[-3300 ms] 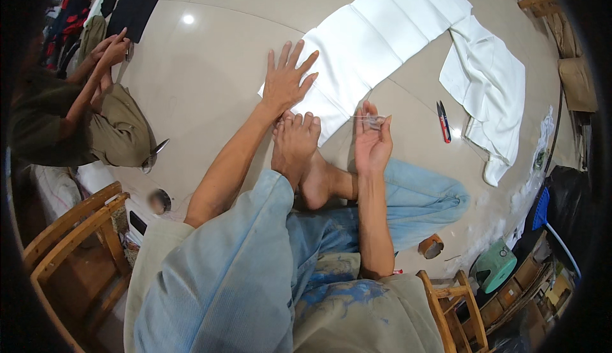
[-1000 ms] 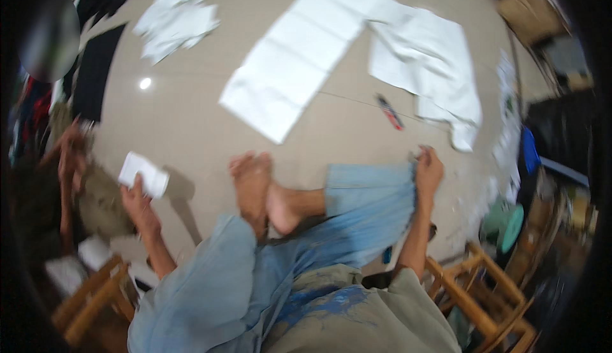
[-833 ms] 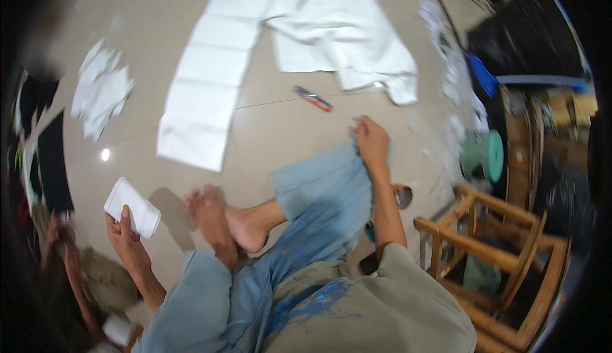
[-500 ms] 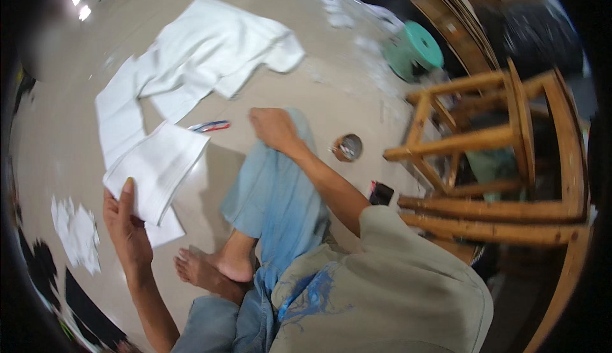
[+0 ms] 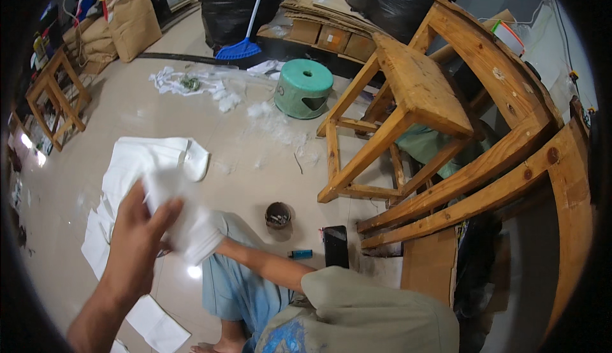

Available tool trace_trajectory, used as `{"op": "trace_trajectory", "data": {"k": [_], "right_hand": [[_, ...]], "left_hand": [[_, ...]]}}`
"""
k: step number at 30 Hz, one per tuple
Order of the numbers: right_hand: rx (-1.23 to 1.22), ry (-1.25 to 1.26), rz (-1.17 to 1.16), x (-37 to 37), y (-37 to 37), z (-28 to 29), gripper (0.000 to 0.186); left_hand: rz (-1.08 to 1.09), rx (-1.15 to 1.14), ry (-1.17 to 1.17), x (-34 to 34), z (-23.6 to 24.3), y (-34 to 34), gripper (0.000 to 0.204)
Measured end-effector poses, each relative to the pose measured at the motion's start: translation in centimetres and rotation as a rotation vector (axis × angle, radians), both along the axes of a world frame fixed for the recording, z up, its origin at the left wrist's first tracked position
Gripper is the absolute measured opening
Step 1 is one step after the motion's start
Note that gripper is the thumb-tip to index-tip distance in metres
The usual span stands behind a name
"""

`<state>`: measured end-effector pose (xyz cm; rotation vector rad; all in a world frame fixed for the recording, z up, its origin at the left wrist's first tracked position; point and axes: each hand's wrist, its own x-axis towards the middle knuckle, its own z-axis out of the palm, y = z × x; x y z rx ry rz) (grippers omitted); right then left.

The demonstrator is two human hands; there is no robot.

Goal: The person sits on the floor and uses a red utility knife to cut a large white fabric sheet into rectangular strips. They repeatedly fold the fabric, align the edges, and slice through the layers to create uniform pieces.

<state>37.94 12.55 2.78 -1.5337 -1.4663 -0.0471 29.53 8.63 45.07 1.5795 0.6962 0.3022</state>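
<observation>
My left hand [image 5: 131, 238] is raised in the left of the view, closed on a folded white cloth [image 5: 185, 216] that is blurred by motion. My right forearm [image 5: 268, 264] reaches across my bent knee, and the hand at its end is hidden behind that cloth. Beyond my left hand, a larger heap of white cloth [image 5: 137, 158] lies on the tiled floor, with more pieces trailing down its left side. Nearer to me, a flat white cloth piece [image 5: 158, 324] rests on the floor beside my foot.
To the right of my knee are a small round tin [image 5: 278, 215], a blue lighter [image 5: 299, 254] and a black phone [image 5: 335, 246]. A green plastic stool [image 5: 306, 88], white fluff and wooden stools [image 5: 421, 92] stand farther off, with a blue broom [image 5: 240, 48] behind.
The view has swung up and to the right. My left hand has lifted the white cloth toward my right arm, and the cloth now covers my right hand.
</observation>
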Motion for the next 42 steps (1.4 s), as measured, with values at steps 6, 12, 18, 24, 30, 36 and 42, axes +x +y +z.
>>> {"op": "trace_trajectory", "data": {"k": [6, 12, 18, 24, 30, 36, 42], "right_hand": [[-0.142, -0.164, 0.002, 0.4, 0.6, -0.7, 0.012], [-0.230, -0.092, 0.055, 0.0, 0.5, 1.0, 0.018], [-0.244, 0.062, 0.119, 0.3, 0.3, -0.6, 0.028], [-0.399, 0.914, 0.663, 1.3, 0.7, 3.1, 0.038], [-0.492, 1.377, 1.204, -6.1, -2.4, 16.2, 0.099], [-0.405, 1.239, 1.139, -15.4, -3.4, 21.7, 0.099], [-0.648, 1.247, 0.744, -16.8, -4.1, 18.0, 0.051]], "left_hand": [[-0.318, 0.069, -0.587, 20.6, 10.5, -8.7, 0.034], [-0.352, -0.166, -0.543, 26.6, 11.2, -16.2, 0.055], [-0.489, 0.318, -0.331, 17.4, -0.5, -9.1, 0.064], [-0.714, 0.967, 0.551, -6.0, -4.0, 2.1, 0.055], [0.337, 0.862, 0.423, -18.8, -13.8, 2.8, 0.067], [0.633, 0.773, 0.267, -21.8, -17.7, 3.1, 0.020], [0.865, 0.679, 0.299, -23.1, -22.7, -0.8, 0.007]]}}
